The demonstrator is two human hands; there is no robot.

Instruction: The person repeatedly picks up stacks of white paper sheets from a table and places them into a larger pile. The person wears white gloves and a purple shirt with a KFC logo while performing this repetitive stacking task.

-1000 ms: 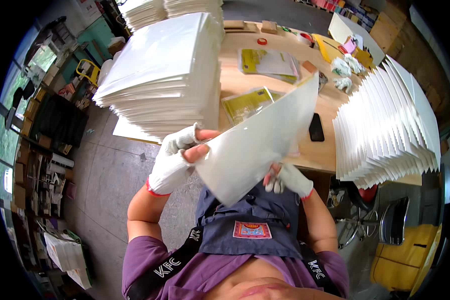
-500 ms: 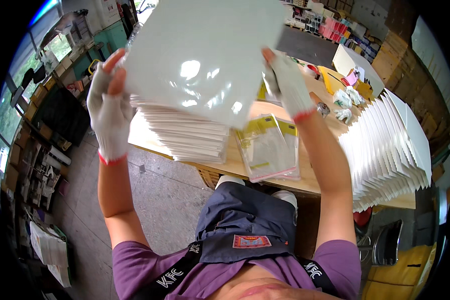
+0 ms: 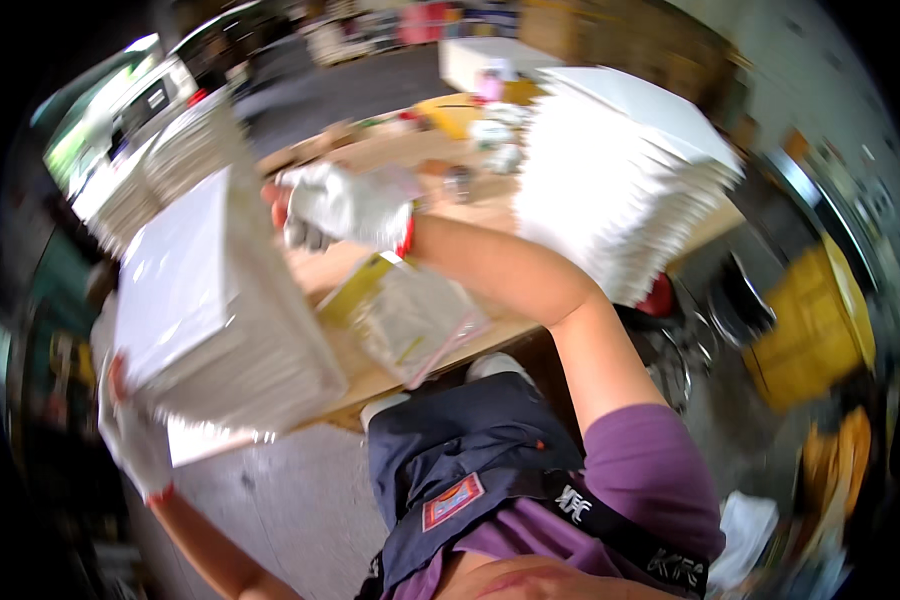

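Head view: on pale wooden table [image 3: 490,202], tall stack of glossy white sheets [image 3: 175,275]; at near-left corner, white-gloved left hand [image 3: 133,432], grip too blurred to tell; beside right side, white-gloved right hand [image 3: 342,210], fingers loosely curled, seemingly empty. Risk: slippage, from uneven pushing.

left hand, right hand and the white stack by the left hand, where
Left hand [image 3: 133,437], head view: middle of the hand.
Right hand [image 3: 337,208], head view: middle of the hand.
White stack [image 3: 260,335], head view: its side.

White sheet stack [image 3: 175,285], red-cuffed white gloves [image 3: 350,208], purple shirt [image 3: 650,465]
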